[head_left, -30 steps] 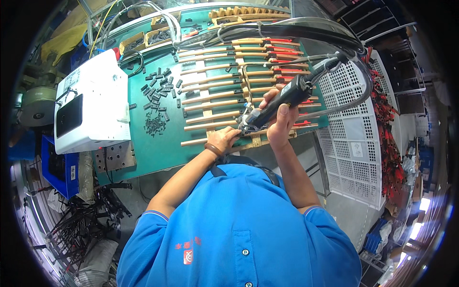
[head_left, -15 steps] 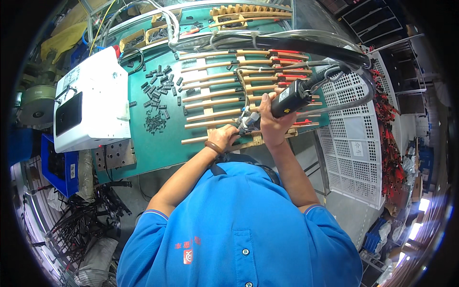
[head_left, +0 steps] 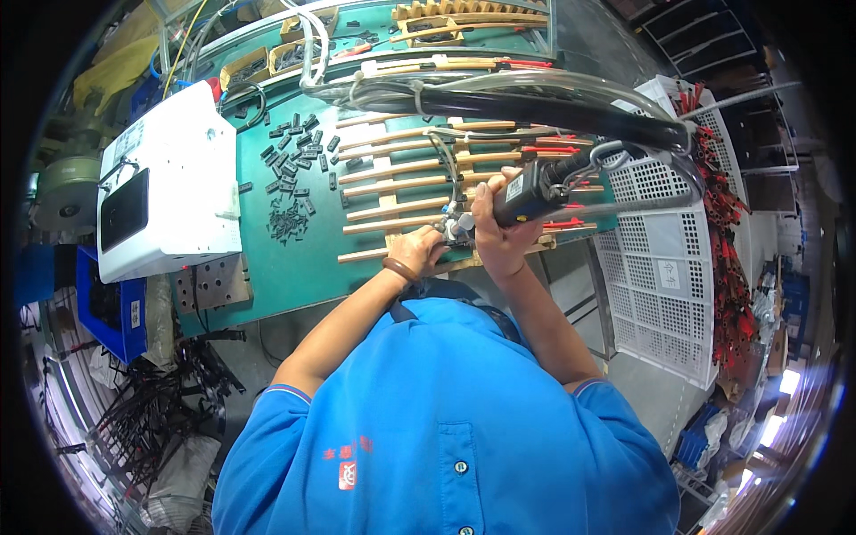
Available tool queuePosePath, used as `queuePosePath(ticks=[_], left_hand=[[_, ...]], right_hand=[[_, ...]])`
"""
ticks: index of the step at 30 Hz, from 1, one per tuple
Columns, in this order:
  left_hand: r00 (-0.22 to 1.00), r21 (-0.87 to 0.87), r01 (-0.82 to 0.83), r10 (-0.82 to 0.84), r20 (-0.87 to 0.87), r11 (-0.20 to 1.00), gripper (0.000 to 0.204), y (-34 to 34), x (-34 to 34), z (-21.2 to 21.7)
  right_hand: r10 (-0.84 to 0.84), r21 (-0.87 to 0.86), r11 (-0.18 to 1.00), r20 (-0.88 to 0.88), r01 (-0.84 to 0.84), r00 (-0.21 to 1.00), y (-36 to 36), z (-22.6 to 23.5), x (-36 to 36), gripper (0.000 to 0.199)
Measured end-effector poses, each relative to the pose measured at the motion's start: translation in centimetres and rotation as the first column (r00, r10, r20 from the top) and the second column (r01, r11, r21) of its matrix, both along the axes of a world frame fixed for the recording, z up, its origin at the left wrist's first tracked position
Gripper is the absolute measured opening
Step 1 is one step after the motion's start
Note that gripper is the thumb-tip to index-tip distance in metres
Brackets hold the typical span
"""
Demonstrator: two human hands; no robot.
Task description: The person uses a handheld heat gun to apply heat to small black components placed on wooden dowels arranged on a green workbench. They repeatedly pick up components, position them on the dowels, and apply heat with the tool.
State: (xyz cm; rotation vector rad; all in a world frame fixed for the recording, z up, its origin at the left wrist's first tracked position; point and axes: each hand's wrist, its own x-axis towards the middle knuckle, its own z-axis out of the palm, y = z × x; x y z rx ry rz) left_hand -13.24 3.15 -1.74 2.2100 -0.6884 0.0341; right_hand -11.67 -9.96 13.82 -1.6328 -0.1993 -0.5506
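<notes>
Your right hand [head_left: 499, 227] is wrapped full-fist around the black power tool [head_left: 533, 189], its tip pointing down and to your left toward the near edge of the green worktop [head_left: 294, 259]. Your left hand [head_left: 417, 252] is pinched narrow around a small workpiece [head_left: 456, 227] right at that tip; the view is too small there to tell exactly what the part is or how your fingers sit on it.

The tool looks solid and fairly heavy for its size, and the thick black hose bundle [head_left: 499, 105] arching over the worktop, along with the cable at the tool's rear, will likely tug on it, so a grip around the middle of the body, as you have now, gives the best control. The body seems hard plastic, not slippery. The small part is likely light and stiff, best held close beside the tip.

Just beyond your hands lie rows of tan wooden strips [head_left: 401, 169] with red ends. Small black pieces [head_left: 290, 165] are scattered farther left, beside a white box [head_left: 169, 178]. A white lattice crate [head_left: 664, 267] stands to your right.
</notes>
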Motion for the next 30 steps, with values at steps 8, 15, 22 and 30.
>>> queuePosePath(ticks=[8,15,22,30], left_hand=[[1.0,-0.047,0.003,-0.003,-0.005,0.999,0.016,-0.1,0.0,-0.3],[0.997,0.036,-0.014,0.011,0.08,0.999,0.017,0.5,-0.5,0.1],[0.995,-0.018,-0.004,0.006,0.102,1.0,0.015,0.4,-0.3,-0.4],[0.998,-0.009,-0.03,0.03,0.049,1.0,0.015,0.3,0.1,-1.1]], right_hand=[[0.021,0.177,0.984,-0.074,-0.008,0.997,-0.6,3.0,1.7,0.032],[-0.087,0.113,0.99,-0.006,0.087,0.996,-1.8,8.7,3.0,0.03],[-0.112,0.159,0.981,-0.007,0.111,0.994,-1.7,8.7,2.8,0.032],[-0.073,0.217,0.974,0.006,0.07,0.997,-0.9,8.7,3.6,0.032]])
